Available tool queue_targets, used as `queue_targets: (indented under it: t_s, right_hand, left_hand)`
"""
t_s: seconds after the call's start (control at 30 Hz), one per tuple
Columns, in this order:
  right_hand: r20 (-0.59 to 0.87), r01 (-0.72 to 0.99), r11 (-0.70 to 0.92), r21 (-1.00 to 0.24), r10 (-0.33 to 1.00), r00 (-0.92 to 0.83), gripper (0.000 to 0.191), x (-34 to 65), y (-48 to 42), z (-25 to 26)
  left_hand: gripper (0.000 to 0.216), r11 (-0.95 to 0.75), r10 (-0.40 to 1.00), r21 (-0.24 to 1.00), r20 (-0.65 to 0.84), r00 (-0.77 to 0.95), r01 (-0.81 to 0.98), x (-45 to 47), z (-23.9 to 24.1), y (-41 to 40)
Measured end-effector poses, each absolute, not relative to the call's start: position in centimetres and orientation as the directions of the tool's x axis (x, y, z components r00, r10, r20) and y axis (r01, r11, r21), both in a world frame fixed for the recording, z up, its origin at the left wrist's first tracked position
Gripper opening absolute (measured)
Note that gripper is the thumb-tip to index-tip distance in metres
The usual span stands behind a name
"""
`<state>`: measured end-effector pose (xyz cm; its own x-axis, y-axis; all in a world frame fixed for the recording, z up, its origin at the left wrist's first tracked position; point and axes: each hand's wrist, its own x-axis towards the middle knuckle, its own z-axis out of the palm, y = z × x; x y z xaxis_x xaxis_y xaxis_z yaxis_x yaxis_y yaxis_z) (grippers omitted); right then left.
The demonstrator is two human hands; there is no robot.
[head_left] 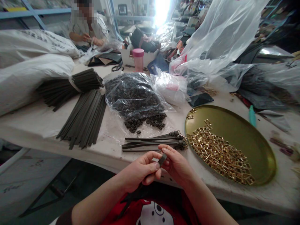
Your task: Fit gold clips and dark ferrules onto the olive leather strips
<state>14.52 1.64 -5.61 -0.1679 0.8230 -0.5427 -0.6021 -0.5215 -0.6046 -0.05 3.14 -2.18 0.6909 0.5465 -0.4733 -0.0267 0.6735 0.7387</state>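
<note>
1. Head view, hands: left hand and right hand close together, near side of the round gold tray, off to its left. Left thumb and fingers pinch a strap; right fingertips are at its upper end. Can't tell if a buckle is on it, fingers cover that.
2. Head view, strap: dark grey-brown, flat, narrow, matte. Short piece shows above the left thumb, tilted; the rest is hidden by the hand.
3. Head view, nearby stock: gold rectangular buckles heaped in the near-left half of the tray. Buckled straps lie just left of the tray, buckle ends toward it. Farther left, clear bag of small dark loops, some spilled at its mouth. Beyond that, a fanned strap pile and a banded strap bundle.
4. Head view, surface: pale, marked tabletop under the tray. Dark phone just past the tray's far-left rim; pink-lidded bottle and scissors farther back-left.
5. Head view, room: clear plastic sheeting behind the tray. Far back-left of it, a co-worker sits, hands together. Blue shelf frame, glaring light.
</note>
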Motion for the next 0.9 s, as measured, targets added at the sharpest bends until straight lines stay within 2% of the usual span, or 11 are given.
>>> queue_targets:
  t_s: [0.13,0.27,0.33,0.43,0.5,0.57,0.63,0.7,0.77,0.83,0.9]
  right_hand:
    - [-0.509,-0.588,-0.438,-0.680,0.859,-0.052,0.024,15.2,1.9,-5.3]
    - [-0.308,-0.469,-0.147,-0.871,0.907,0.287,0.021,18.0,2.4,-4.5]
    - [-0.208,-0.373,-0.041,-0.927,0.883,0.421,0.020,19.7,2.4,-4.3]
    - [-0.139,-0.244,-0.014,-0.970,0.853,0.503,0.019,21.2,1.7,-4.5]
    - [-0.128,-0.161,-0.053,-0.985,0.854,0.504,0.019,21.4,1.1,-5.1]
    - [-0.133,-0.101,-0.096,-0.990,0.864,0.485,0.020,21.0,0.4,-5.8]
    - [-0.148,-0.070,-0.131,-0.989,0.878,0.454,0.021,20.1,-0.3,-6.4]
    - [-0.177,-0.048,-0.172,-0.984,0.896,0.408,0.024,18.9,-1.0,-6.8]
    - [-0.226,-0.009,-0.235,-0.972,0.922,0.314,0.027,17.4,-1.8,-7.1]
    - [-0.247,0.109,-0.264,-0.958,0.957,0.151,0.027,16.2,-2.4,-6.9]
    - [-0.176,0.319,-0.164,-0.933,0.984,-0.010,0.024,15.5,-2.5,-6.4]
  left_hand:
    - [0.023,0.642,0.530,0.764,-0.499,0.686,0.059,-0.5,-1.9,3.1]
    - [0.016,0.578,0.476,0.771,-0.586,0.657,0.269,-3.2,-1.7,3.3]
    - [0.016,0.481,0.533,0.798,-0.595,0.601,0.363,-5.2,-1.4,3.7]
    - [0.016,0.375,0.655,0.828,-0.555,0.513,0.417,-7.9,-0.7,4.3]
    - [0.016,0.367,0.729,0.865,-0.495,0.473,0.341,-9.2,0.2,4.5]
    - [0.015,0.360,0.839,0.922,-0.385,0.384,0.139,-9.9,1.2,4.6]
    - [0.017,0.284,0.938,0.954,-0.256,0.234,-0.095,-9.9,2.2,4.5]
    - [0.026,0.186,0.980,0.957,-0.163,0.118,-0.224,-9.3,3.2,4.3]
    - [0.030,0.126,0.989,0.962,-0.103,0.107,-0.241,-8.4,3.9,4.2]
    - [0.026,0.097,0.985,0.980,-0.069,0.161,-0.174,-7.4,4.3,4.4]
    - [0.021,0.065,0.975,0.997,-0.056,0.214,-0.037,-6.9,4.5,4.7]
